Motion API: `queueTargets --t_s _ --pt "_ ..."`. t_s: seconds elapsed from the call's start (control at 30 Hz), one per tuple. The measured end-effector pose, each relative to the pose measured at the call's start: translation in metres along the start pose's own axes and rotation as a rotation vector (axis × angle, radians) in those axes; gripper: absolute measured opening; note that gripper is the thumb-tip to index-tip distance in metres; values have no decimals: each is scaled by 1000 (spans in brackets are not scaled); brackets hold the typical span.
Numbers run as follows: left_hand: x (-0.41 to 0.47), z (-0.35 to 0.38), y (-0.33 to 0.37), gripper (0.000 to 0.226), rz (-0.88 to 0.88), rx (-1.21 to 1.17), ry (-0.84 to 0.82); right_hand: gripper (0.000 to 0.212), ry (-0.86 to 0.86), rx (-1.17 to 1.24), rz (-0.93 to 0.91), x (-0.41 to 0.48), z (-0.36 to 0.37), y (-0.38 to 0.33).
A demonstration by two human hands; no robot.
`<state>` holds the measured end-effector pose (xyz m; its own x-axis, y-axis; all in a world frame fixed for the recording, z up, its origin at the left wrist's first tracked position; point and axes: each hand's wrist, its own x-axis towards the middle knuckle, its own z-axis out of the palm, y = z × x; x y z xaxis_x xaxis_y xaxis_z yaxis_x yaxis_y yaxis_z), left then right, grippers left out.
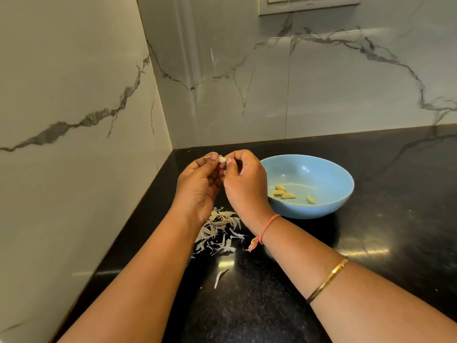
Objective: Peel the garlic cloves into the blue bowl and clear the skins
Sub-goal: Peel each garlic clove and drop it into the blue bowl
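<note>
A small pale garlic clove (222, 159) is pinched between the fingertips of my left hand (197, 186) and my right hand (243, 184), raised above the black counter (385, 233). Just right of my hands stands the blue bowl (321, 169), holding several peeled cloves (288, 195) on its bottom. A pile of thin white garlic skins (220, 231) lies on the counter under my wrists. One stray skin (220, 277) lies nearer to me.
Marble-patterned walls (74, 120) meet in a corner just behind my hands, closing off the left and back. A switch plate (309, 3) is on the back wall above. The counter stretches to the right of the bowl.
</note>
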<state>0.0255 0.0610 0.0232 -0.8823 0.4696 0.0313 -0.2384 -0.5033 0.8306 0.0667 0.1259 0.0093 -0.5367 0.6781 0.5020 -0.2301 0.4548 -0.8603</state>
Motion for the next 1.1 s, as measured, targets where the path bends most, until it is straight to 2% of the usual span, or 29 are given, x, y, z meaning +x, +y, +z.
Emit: queueTargets --t_s 0.47,0.63,1.1 --pt "-5 -7 -2 8 22 -53 -35 14 -25 85 29 -5 1 -1" --pt "-6 -10 1 7 37 -43 -11 16 -89 220 86 -7 -5 -5" --pt "-10 -8 3 9 13 -23 -37 13 -118 167 91 -6 -7 -5"
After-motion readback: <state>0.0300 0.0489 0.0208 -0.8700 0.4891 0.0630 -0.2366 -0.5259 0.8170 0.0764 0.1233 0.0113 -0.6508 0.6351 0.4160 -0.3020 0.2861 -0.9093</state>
